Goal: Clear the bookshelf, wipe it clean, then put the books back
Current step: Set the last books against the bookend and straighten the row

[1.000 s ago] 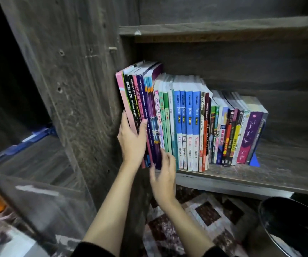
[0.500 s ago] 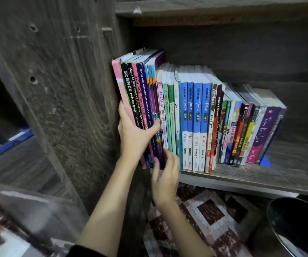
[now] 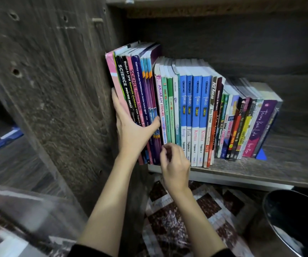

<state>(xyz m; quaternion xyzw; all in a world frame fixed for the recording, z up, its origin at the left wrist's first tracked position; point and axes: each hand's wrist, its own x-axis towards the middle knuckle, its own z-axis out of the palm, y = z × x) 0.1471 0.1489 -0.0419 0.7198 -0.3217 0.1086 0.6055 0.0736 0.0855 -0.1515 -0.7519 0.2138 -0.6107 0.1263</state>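
In the head view, the left hand (image 3: 131,130) holds the tall books (image 3: 136,86), the group at the left end of the row. Its fingers (image 3: 116,104) lie along the pink outer cover, on the side toward the side panel (image 3: 66,89). Its thumb (image 3: 154,121) is pushed into the gap on the other side, between the last purple spine and the shorter books (image 3: 195,112). The hand is therefore closed around the group like a clamp, at the lower half of the spines. The tall books stand upright on the shelf board (image 3: 242,171), and their long axis runs up and a little away from the fingers, with the spines facing the person. The right hand (image 3: 175,164) is just below the left thumb and a little to its right. Its fingers are curled at the lower ends of the green and pink spines of the shorter books, but I cannot tell whether they pinch a book or only touch it. I judge that clearing the shelf is only at its beginning, because the whole row is on the board. The coming move should be a straight pull toward the person, over the front edge of the board. The left hand has the group already, and the right hand is near enough to hold back the neighbouring books or to support the group from below.
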